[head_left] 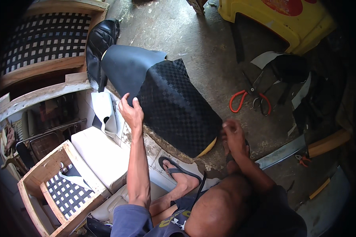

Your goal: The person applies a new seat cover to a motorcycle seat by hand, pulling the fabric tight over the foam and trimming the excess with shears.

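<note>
A padded piece lies on the floor, covered by a dark checkered sheet (178,110) and a smooth blue-black sheet (124,67), with yellow padding (207,147) showing at its lower right. My left hand (131,112) is at the piece's left edge, fingers apart and slightly curved. My right hand (234,134) is beside its right corner, fingers curled; what they hold, if anything, is unclear. Red-handled scissors (238,100) lie on the floor to the right of the piece. A black quilted cover (99,43) lies against its upper left.
Wooden frames with woven straps (45,63) and a white cushion (99,154) crowd the left. A yellow plastic stool (288,27) is at upper right. Dark scraps (288,69), a long metal blade (281,152) and pliers (303,160) lie at right. My sandalled foot (178,173) is below the piece.
</note>
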{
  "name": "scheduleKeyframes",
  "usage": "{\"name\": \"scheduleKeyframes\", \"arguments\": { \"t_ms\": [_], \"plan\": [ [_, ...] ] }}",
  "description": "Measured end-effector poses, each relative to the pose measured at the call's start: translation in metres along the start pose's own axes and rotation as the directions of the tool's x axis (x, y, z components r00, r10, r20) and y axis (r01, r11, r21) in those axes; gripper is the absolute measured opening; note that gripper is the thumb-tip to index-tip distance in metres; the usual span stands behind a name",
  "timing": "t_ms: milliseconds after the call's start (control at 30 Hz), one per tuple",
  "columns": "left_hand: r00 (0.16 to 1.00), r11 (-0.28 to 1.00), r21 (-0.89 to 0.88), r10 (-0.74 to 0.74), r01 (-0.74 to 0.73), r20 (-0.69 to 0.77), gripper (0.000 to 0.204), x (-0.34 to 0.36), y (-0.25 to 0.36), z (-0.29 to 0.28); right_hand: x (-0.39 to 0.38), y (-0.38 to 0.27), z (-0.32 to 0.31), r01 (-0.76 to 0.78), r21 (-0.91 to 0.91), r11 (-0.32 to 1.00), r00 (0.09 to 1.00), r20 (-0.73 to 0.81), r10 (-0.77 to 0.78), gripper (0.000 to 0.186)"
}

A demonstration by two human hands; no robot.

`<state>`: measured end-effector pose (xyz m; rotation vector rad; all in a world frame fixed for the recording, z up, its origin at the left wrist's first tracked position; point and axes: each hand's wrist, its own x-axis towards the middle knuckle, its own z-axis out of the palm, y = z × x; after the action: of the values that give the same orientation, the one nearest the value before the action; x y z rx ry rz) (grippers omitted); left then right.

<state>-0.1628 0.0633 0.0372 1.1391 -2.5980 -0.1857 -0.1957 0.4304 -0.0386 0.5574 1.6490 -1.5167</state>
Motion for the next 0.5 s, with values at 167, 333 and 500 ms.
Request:
{"name": "scheduleKeyframes", "arguments": {
  "t_ms": [167, 333, 500],
  "plan": [
    [0.987, 0.99, -0.025, -0.142, 0.141, -0.072, 0.065, -0.08, 0.028, 0.002, -0.03, -0.054, 0.021, 0.804, -0.452, 0.385, 0.573, 0.418, -0.705, 0.053],
    [0.931, 0.93, -0.087, -0.346, 0.357, 0.117, 0.083, -0.117, 0.03, 0.014, -0.009, -0.08, 0.083, 0.866, -0.5, 0.019, 0.409, 0.685, -0.603, 0.067],
    [0.906, 0.879, -0.224, -0.395, 0.421, 0.154, 0.084, -0.11, 0.014, 0.023, 0.049, -0.118, 0.144, 0.853, -0.499, 0.154, 0.465, 0.591, -0.659, 0.07]
  ]
}}
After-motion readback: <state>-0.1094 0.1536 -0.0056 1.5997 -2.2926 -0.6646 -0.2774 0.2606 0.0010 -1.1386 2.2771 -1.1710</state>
